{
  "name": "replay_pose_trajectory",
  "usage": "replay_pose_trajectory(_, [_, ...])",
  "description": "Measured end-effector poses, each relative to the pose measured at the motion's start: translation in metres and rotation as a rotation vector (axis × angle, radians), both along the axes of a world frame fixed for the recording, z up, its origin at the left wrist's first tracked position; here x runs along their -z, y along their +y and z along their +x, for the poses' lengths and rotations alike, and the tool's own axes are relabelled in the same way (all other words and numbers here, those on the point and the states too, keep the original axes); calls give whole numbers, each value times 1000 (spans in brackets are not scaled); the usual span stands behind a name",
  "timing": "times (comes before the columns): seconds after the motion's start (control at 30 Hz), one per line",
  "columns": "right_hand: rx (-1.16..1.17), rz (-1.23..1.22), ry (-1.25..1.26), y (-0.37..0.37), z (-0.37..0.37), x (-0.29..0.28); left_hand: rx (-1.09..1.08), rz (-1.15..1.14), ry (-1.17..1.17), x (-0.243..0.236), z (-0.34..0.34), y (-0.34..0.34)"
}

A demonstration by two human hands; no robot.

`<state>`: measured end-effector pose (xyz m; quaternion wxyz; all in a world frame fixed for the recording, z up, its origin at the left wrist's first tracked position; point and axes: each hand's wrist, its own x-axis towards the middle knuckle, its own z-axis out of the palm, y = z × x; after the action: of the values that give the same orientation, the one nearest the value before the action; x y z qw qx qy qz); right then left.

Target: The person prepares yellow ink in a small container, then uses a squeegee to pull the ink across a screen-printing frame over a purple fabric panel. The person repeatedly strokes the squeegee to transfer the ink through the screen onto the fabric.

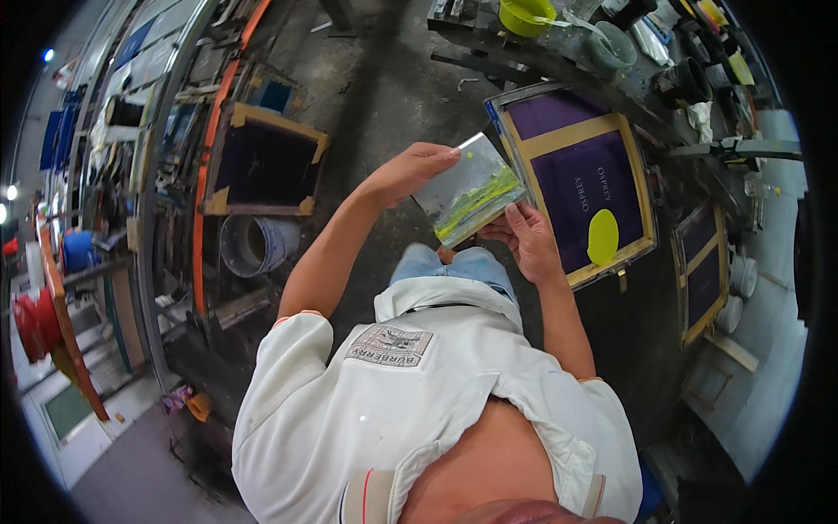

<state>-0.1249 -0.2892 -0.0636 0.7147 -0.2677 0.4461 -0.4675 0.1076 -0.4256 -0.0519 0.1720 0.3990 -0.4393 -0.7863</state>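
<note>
A flat grey plate [449,190] with a thick smear of yellow-green ink [480,203] on its near side is held up in front of my waist. My left hand [410,175] grips its upper left edge, thumb lying on top. At the lower right corner, my right hand [528,240] pinches the plate between thumb and fingers; some fingers are hidden underneath. Just right of that hand stands a taped printing screen [559,188] with purple mesh. A bright yellow puddle of ink [602,237] lies at its near end.
Another dark taped screen [271,166] stands to the left, above a white bucket [259,244]. Beyond, a cluttered bench holds a yellow bowl [526,16] and a clear tub [611,45]. A smaller screen [701,275] leans at far right. An orange rail [209,166] runs along the left.
</note>
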Motion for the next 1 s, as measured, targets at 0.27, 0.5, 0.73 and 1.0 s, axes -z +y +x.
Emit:
replay_pose_trajectory(0.27, [-96,3,3,110,-33,14,-26,-59,-103,14,-15,138])
replay_pose_trajectory(0.5, [-246,-883,906,179,-76,-21,-371,431,18,51,-17,270])
replay_pose_trajectory(0.73, [-290,-1391,1117,162,-150,-11,-739,287,405,31,-113,333])
replay_pose_trajectory(1.0, [186,-609,1298,16,-438,51,-883,76,316,32,-176,352])
